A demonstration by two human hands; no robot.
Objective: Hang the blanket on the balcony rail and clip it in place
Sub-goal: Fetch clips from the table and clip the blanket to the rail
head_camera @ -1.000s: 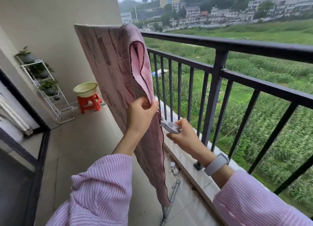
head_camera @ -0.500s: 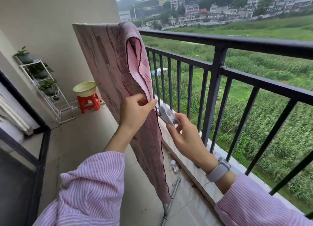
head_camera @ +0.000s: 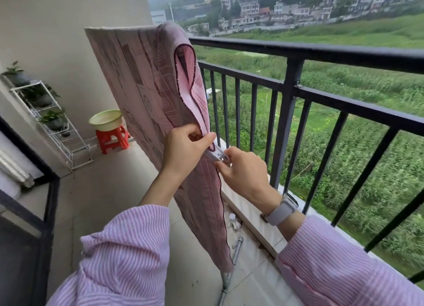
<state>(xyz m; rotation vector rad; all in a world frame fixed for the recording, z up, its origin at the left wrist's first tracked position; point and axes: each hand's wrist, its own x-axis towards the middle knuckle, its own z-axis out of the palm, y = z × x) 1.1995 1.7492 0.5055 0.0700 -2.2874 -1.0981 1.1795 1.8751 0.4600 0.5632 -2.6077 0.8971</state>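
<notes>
A pink patterned blanket [head_camera: 142, 81] hangs folded over the black balcony rail [head_camera: 321, 53], its lower end almost reaching the floor. My left hand [head_camera: 183, 149] pinches the blanket's two hanging edges together about halfway down. My right hand [head_camera: 243, 170] grips a pale grey clip [head_camera: 215, 154] and holds its jaws against the blanket edge just below my left thumb. Whether the jaws have closed on the fabric is hidden by my fingers.
The railing bars [head_camera: 284, 131] and a low tiled ledge [head_camera: 247, 216] run along the right. A red stool [head_camera: 112, 139] with a green basin [head_camera: 105, 120] and a white plant rack [head_camera: 52, 122] stand by the far wall. Pipe pieces [head_camera: 236, 253] lie on the floor.
My right hand has brought the clip up and left to the blanket edge beside my left thumb. My left hand has kept pinching the blanket.
</notes>
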